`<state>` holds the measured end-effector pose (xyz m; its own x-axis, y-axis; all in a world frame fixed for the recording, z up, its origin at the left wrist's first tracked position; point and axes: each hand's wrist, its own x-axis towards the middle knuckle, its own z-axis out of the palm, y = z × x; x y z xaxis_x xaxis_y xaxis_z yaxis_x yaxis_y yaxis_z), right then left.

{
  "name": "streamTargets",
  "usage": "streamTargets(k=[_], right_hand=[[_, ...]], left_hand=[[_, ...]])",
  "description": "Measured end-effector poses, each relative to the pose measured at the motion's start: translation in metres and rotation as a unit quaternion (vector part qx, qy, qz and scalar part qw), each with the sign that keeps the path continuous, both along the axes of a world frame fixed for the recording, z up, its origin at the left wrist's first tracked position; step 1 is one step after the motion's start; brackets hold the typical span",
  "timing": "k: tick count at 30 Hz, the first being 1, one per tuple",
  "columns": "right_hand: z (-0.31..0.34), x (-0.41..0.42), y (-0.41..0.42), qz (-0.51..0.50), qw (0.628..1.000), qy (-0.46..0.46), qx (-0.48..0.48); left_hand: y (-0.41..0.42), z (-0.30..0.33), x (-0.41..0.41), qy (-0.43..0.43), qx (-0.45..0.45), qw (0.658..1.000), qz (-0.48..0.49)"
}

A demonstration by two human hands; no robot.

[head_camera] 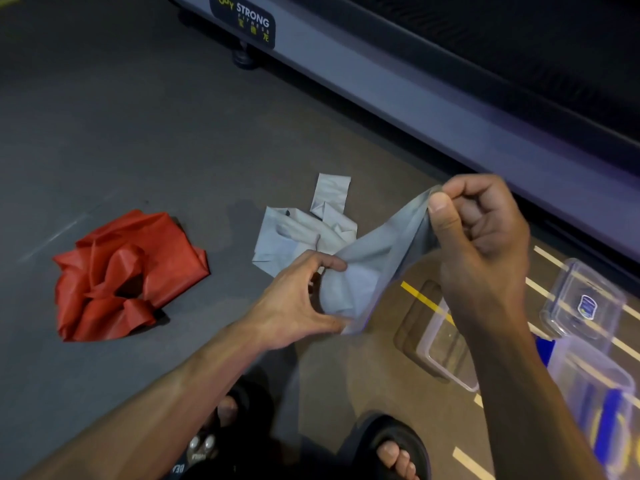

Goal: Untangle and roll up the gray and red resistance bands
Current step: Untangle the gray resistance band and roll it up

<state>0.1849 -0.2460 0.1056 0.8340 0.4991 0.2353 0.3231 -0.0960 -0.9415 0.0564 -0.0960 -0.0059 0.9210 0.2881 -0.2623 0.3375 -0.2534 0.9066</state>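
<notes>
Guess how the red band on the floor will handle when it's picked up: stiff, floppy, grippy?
Likely floppy: the red band lies crumpled in soft folds and loops on the floor, holding no shape. Probably light and thin, since the similar gray band drapes limply between the left hand and right hand. It may come up as one tangled clump.

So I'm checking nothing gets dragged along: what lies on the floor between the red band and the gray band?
In the head view, only bare dark floor lies between the crumpled red band and the gray band; they lie apart.
</notes>
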Motion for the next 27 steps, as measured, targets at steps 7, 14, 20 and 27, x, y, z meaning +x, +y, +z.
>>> streamTargets(k=[7, 14, 20, 27], right_hand=[[0.011, 0.002, 0.005, -0.009, 1.000, -0.003, 0.028], [0.012, -0.006, 0.005, -0.008, 1.000, 0.000, 0.030], [0.012, -0.004, 0.003, -0.004, 0.999, -0.002, 0.035], [0.007, -0.004, 0.002, -0.014, 0.999, 0.011, 0.026]], left_hand=[[-0.009, -0.014, 0.000, -0.098, 0.024, 0.993, 0.060], [-0.013, -0.015, 0.009, -0.045, -0.025, 0.996, 0.068], [-0.012, -0.017, 0.007, -0.034, -0.061, 0.997, 0.028], [-0.012, -0.027, 0.003, -0.022, -0.107, 0.994, -0.030]])
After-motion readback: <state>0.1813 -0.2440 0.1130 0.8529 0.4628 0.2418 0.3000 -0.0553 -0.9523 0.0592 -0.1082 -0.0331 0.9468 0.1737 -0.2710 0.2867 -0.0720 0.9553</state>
